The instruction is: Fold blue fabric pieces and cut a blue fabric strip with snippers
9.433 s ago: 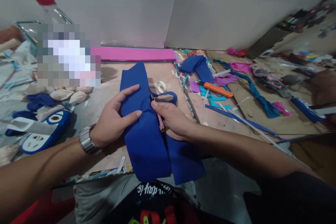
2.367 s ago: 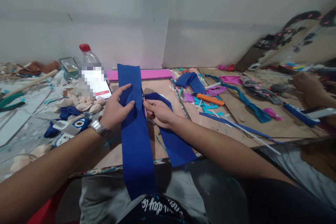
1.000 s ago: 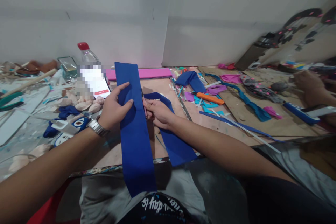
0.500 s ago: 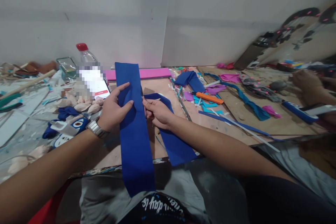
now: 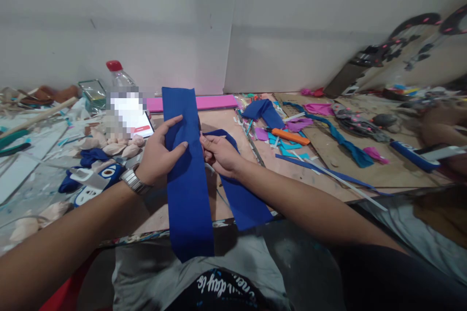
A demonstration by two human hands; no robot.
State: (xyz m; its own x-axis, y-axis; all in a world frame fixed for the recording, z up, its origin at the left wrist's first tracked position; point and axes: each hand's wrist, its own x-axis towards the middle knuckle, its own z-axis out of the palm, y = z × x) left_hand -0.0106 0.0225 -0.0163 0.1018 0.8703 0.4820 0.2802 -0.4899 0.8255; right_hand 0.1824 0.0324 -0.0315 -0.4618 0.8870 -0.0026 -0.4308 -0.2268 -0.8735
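Note:
A long, flat blue fabric strip (image 5: 188, 189) stands up in front of me, its lower end hanging over the table edge toward my lap. My left hand (image 5: 158, 153), with a metal watch at the wrist, grips it from the left side, thumb and index finger lying across its face. At the strip's right edge my right hand (image 5: 221, 153) is closed in a pinch. What lies between those fingers is mostly hidden; a thin dark edge shows just above them. A second blue fabric piece (image 5: 248, 204) lies beneath my right wrist and droops over the table edge.
Behind the strip lie a pink folded sheet (image 5: 217, 102), a lit phone (image 5: 140, 124) and a red-capped bottle (image 5: 122, 77). An orange cutter (image 5: 291, 136) rests among scraps at right. A blue-and-white glue gun (image 5: 98, 184) sits left. Another person's hand (image 5: 438, 124) is far right.
The upright blue strip has shifted slightly right, and its lower end has risen a little. My right hand stays pinched at its edge. The other person's hand has moved slightly.

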